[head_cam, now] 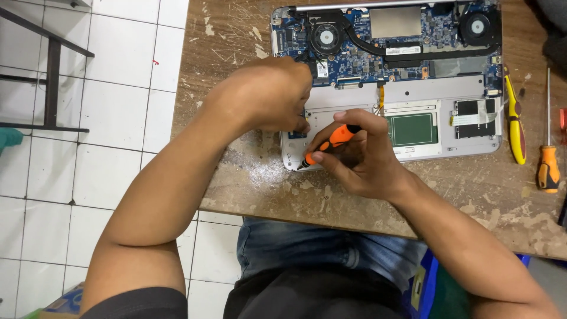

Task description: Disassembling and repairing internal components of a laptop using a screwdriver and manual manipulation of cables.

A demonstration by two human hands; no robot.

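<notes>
Head view shows our right hand [357, 156] at frame center, closed around a small orange-and-black screwdriver [331, 142] whose tip points down at the lower left corner of the opened laptop [354, 97]. Our left hand [269, 94] sits just above it, fingers curled and pinched on something at that same corner; we cannot tell what. Outward, the laptop's bottom cover is already off, with 2 fans [326, 36], the blue board and the empty battery bay exposed, so we judge disassembly well along, corner work remaining. At the right edge of the worn wooden table [236, 177] lie a yellow pry tool [515, 121] and an orange-handled screwdriver [548, 150].
</notes>
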